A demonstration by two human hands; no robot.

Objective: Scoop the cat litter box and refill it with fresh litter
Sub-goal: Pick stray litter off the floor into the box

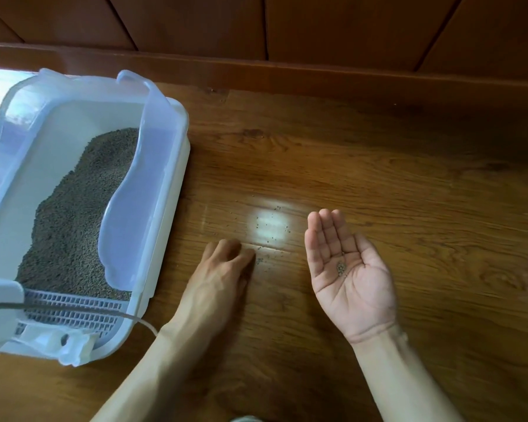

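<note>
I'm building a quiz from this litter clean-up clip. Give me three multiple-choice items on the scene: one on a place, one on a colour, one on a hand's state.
1. Where are the gathered litter grains?
A. in the right palm
B. on the box rim
C. in a dustpan

2. What colour is the litter box?
A. black
B. white
C. red

3. How is the right hand?
A. fisted
B. gripping a scoop
C. open, palm up

Key: A, a small cluster of litter grains lies in the right hand; B, the litter box is white plastic; C, its fingers are straight, palm upward, while the left hand picks at the wooden floor.
</note>
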